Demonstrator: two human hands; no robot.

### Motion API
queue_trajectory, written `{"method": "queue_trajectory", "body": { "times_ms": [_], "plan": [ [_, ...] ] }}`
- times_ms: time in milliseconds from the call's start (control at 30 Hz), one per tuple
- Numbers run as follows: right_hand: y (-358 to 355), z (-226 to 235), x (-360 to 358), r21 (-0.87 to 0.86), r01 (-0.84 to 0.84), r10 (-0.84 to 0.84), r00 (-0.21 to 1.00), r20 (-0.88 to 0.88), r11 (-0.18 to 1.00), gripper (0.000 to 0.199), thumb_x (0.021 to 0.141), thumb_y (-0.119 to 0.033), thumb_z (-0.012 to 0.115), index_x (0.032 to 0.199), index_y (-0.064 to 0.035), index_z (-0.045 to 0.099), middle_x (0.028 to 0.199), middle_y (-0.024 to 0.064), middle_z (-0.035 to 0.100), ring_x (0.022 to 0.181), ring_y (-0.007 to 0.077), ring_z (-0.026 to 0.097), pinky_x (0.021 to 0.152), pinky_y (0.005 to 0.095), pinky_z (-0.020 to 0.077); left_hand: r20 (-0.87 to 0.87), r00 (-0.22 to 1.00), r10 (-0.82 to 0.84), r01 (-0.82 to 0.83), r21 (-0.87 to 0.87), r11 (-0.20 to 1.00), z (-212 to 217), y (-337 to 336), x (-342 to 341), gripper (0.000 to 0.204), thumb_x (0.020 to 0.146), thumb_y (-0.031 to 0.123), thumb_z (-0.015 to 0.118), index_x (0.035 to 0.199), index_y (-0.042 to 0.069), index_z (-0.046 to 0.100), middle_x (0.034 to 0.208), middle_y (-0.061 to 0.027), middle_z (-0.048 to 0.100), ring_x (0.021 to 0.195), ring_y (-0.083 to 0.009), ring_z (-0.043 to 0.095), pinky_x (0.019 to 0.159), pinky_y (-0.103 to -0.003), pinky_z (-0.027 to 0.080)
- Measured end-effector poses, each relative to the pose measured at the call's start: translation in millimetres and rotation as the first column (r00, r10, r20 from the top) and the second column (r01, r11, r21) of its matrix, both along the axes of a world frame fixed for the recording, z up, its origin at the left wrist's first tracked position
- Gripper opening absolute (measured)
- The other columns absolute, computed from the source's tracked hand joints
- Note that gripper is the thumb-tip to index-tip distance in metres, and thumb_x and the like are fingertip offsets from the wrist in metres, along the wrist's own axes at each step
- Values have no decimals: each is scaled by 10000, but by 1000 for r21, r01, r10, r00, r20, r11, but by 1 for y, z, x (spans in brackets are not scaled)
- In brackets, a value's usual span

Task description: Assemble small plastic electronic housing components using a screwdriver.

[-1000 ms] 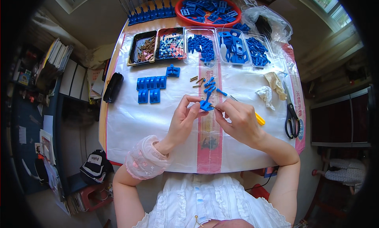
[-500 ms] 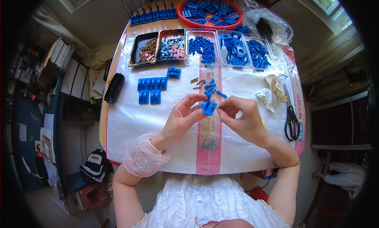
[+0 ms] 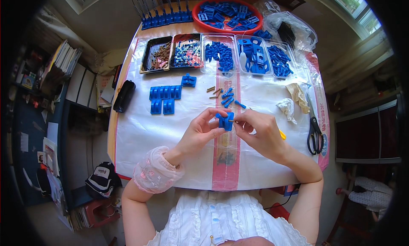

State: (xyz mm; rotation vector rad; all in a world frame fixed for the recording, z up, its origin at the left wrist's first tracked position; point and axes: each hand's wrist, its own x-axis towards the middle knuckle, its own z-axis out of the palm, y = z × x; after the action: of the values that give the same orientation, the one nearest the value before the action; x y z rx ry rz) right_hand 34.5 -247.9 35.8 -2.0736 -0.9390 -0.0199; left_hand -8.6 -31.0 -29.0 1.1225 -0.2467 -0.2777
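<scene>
The left hand (image 3: 200, 133) and the right hand (image 3: 260, 133) meet above the middle of the tabletop (image 3: 170, 131), which is covered by a white plastic sheet. Between them is a small blue plastic part (image 3: 224, 120), held clear of the sheet. The left fingers (image 3: 213, 114) curl around its left side and pinch it; the right fingers (image 3: 243, 117) press together against its right side. The part's long axis appears to run roughly top to bottom in the view, away from the person; its exact facing cannot be told. A yellow tool handle (image 3: 282, 134) projects from behind the right hand, pointing to the person's right.

Just beyond the hands lie loose blue pins (image 3: 230, 99) and brass-coloured screws (image 3: 214, 91). To the left, a row of finished blue blocks (image 3: 164, 96) rests flat on the sheet. Along the far edge stand a dark tray of screws (image 3: 156, 54), a tray of mixed small hardware (image 3: 186, 53) and clear trays of blue parts (image 3: 247, 54), with a red bowl of blue parts (image 3: 228, 13) behind them. Black scissors (image 3: 315, 135) lie at the right edge, near crumpled tissue (image 3: 286, 107).
</scene>
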Motion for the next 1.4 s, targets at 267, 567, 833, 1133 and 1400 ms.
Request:
{"method": "queue_trajectory", "body": {
  "times_ms": [267,567,833,1133,1400],
  "plan": [
    [1,1,-5,-43,-9,17,984,177,999,142,845,-41,722,952,-32,630,753,106,620,639,276,640,571,382,512,-171,984,-55,20,-202,979,0,2,-2,309,958,6,639,1236,63,515,1326,-91,542,1189,-166,575,1031,-345,487],
    [2,17,-17,-1,23,-22,957,291,1000,155,806,-18,739,923,-48,642,698,69,598,583,230,621,511,349,479,-341,927,-157,43,-319,947,15,6,-2,286,971,17,554,1241,68,476,1329,-144,557,1171,-167,564,998,-324,463],
    [2,20,-19,-3,20,-19,949,315,1000,166,783,-7,744,909,-42,642,690,65,592,570,228,614,506,346,472,-331,897,-292,136,-422,896,5,10,-4,297,948,15,517,1235,59,453,1232,-126,589,1078,-162,590,894,-314,476],
    [3,19,-25,-34,-1,12,947,320,999,151,794,-38,745,904,-45,643,689,62,578,573,224,609,518,345,471,-340,892,-297,136,-424,895,3,7,-5,285,923,-4,496,1193,71,447,1163,-100,606,997,-141,585,845,-309,456],
    [3,15,-25,-66,8,15,941,337,998,128,811,-61,741,882,-52,634,684,58,569,575,220,606,519,345,467,-321,897,-304,158,-411,898,0,8,-4,290,885,-35,475,1149,81,446,1154,-90,605,989,-132,574,849,-310,440]
  ]
}}
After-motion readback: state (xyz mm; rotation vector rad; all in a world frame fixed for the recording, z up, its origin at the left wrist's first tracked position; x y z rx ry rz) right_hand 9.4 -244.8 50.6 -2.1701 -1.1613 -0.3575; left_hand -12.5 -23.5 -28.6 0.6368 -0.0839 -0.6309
